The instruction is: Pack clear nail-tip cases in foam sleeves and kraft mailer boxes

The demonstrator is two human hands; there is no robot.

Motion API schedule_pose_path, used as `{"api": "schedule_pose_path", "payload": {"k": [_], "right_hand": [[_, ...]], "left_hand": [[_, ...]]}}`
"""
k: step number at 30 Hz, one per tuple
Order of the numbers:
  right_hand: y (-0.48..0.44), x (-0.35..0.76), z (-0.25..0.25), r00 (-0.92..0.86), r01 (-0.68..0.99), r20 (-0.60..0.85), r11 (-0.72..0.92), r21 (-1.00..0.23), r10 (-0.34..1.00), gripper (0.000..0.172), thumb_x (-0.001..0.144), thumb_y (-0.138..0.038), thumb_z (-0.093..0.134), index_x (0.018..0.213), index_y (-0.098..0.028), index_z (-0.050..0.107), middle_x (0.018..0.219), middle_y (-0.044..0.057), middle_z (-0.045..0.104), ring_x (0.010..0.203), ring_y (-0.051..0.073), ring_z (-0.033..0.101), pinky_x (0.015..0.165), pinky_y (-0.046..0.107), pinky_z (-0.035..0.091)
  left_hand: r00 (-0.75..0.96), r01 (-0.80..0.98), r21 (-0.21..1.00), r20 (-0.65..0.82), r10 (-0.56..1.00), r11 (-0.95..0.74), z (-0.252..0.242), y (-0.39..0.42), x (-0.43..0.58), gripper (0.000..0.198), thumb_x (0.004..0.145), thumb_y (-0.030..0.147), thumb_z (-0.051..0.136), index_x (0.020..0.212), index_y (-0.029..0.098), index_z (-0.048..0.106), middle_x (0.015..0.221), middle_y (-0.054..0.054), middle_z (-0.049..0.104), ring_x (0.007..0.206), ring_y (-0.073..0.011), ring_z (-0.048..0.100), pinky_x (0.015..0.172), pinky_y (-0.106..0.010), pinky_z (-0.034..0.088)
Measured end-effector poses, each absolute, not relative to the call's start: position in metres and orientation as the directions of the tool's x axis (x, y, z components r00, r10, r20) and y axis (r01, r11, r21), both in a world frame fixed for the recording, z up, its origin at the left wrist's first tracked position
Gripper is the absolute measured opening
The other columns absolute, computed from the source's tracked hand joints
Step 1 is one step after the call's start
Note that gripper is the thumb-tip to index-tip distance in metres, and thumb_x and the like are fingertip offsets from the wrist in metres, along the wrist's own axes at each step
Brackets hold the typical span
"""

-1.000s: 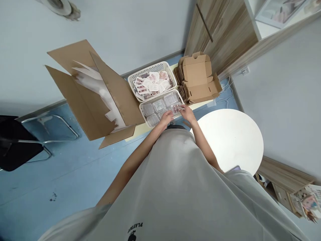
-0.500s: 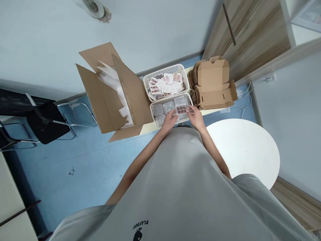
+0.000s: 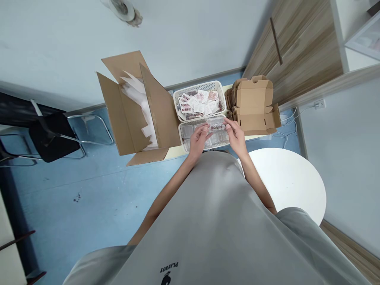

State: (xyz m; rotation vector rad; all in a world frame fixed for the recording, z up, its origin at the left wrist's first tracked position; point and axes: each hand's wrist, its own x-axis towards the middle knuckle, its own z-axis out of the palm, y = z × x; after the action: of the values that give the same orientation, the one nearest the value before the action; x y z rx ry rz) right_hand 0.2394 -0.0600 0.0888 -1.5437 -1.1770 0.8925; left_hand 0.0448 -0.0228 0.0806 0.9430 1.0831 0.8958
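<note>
holding a clear nail case (image 3: 216,126) just above the near basket (image 3: 183,141), long axis crosswise over it. pinched at one end by the left hand (image 3: 198,138) grip, at the other by the right hand (image 3: 236,135), neither nearer.

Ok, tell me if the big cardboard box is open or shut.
Open: the cardboard box has its flaps spread wide, white sheets showing inside.

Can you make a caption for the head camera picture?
Left hand and right hand hold a clear case over a white basket.
</note>
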Motion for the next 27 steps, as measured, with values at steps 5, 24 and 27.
{"api": "schedule_pose_path", "payload": {"k": [5,24,27], "right_hand": [[-0.059,0.237,0.108,0.281,0.24,0.054,-0.016,-0.971,0.958,0.064,0.112,-0.073,0.054,0.157,-0.03,0.068,0.145,0.014,0.072,0.137,0.029,0.07,0.114,0.05,0.064],[-0.061,0.235,0.166,0.345,0.147,0.156,0.111,-0.983,0.925,0.053,0.111,-0.071,0.061,0.15,-0.037,0.072,0.17,0.009,0.059,0.161,0.035,0.055,0.128,0.064,0.055],[-0.064,0.234,0.167,0.348,0.12,0.165,0.131,-0.984,0.923,0.056,0.109,-0.071,0.063,0.155,-0.039,0.068,0.178,0.008,0.052,0.161,0.037,0.056,0.129,0.065,0.054]], "left_hand": [[0.247,-0.108,0.963,-0.214,0.945,0.247,0.088,-0.019,0.047,0.055,0.092,0.065,0.089,0.133,0.029,0.079,0.161,-0.01,0.064,0.146,-0.0315,0.067,0.124,-0.053,0.059],[0.457,-0.158,0.987,0.059,0.888,0.016,0.157,-0.014,0.039,0.073,0.101,0.062,0.082,0.166,0.043,0.056,0.185,-0.007,0.043,0.163,-0.0375,0.053,0.126,-0.056,0.057],[0.418,-0.159,0.987,0.094,0.904,-0.029,0.164,-0.015,0.036,0.082,0.099,0.061,0.085,0.171,0.046,0.048,0.189,-0.005,0.035,0.164,-0.0372,0.052,0.127,-0.053,0.056]]}}
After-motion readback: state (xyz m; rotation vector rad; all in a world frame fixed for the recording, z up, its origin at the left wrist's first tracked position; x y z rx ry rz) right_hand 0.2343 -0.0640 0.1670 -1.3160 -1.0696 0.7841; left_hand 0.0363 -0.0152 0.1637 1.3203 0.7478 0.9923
